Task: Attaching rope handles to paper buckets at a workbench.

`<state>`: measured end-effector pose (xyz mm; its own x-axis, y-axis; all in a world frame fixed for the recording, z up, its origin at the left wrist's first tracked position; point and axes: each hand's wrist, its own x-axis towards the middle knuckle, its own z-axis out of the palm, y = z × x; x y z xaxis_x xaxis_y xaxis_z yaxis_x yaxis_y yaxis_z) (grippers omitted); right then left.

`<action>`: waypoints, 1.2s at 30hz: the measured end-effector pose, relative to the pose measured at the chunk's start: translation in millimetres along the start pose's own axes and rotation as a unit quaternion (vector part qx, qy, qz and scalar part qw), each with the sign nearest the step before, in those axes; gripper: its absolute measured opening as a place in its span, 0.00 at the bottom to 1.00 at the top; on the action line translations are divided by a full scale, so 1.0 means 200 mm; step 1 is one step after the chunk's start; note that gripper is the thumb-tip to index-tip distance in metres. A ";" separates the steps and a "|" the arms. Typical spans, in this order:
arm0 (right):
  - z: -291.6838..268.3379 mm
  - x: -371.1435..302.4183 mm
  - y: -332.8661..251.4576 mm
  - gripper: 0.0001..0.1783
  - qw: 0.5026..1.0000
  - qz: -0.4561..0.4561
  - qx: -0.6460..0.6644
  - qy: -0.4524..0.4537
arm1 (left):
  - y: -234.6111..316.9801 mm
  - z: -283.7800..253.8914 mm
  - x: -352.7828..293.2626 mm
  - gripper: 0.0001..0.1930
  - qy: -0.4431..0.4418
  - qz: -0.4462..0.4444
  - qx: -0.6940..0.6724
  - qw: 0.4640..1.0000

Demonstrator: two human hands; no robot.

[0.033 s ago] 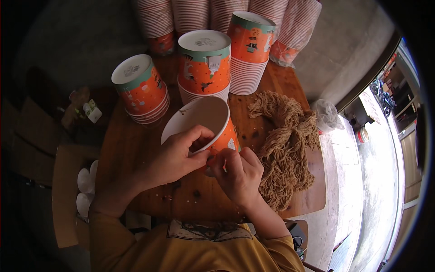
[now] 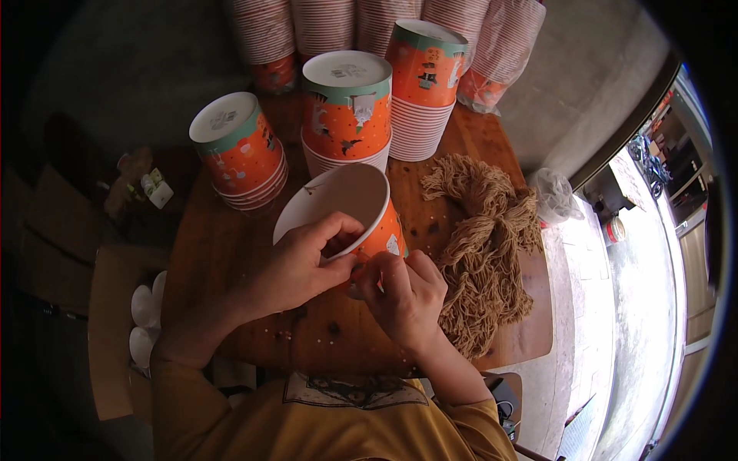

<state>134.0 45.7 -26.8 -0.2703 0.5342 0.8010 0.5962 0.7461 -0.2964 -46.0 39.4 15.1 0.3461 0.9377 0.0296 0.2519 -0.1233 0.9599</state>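
An orange paper bucket (image 2: 332,191) with a white inside lies tilted in front of me, its mouth facing me and to the left. My left hand (image 2: 307,257) grips its near rim, fingers inside and thumb outside. Right beside that thumb, my right hand (image 2: 403,296) is closed in a pinch against the bucket's outer side; what its fingertips hold is hidden. A short bit of brown string shows at the far inner wall of the bucket. To the right of my right hand lies a bundle of brown twine (image 2: 492,253), tied round near its upper part.
Upside-down orange bucket stacks stand behind: a short stack (image 2: 238,154) at left, a middle stack (image 2: 350,115) and a taller stack (image 2: 425,84). Further back are several wrapped stacks (image 2: 503,46). A cardboard box (image 2: 115,338) with white cups sits left of the wooden table (image 2: 254,315).
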 end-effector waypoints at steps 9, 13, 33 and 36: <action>0.01 -0.01 0.00 0.12 0.999 -0.021 -0.031 -0.003 | 0.01 0.01 0.00 0.13 -0.001 0.010 0.014 1.000; -0.01 0.01 -0.01 0.12 0.998 -0.018 -0.051 -0.011 | 0.00 0.01 0.00 0.13 -0.004 0.013 0.028 1.000; -0.03 -0.04 -0.01 0.10 0.996 0.073 0.025 -0.037 | -0.07 -0.02 0.07 0.07 -0.109 -0.047 -0.090 0.989; -0.03 -0.06 0.00 0.10 0.995 0.085 0.042 -0.028 | -0.09 0.03 0.09 0.06 -0.082 -0.003 0.009 0.997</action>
<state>141.5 37.1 -33.5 -0.2144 0.6744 0.7066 0.5716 0.6732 -0.4691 -40.0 56.2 -3.1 0.4864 0.8734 -0.0236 0.2708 -0.1250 0.9545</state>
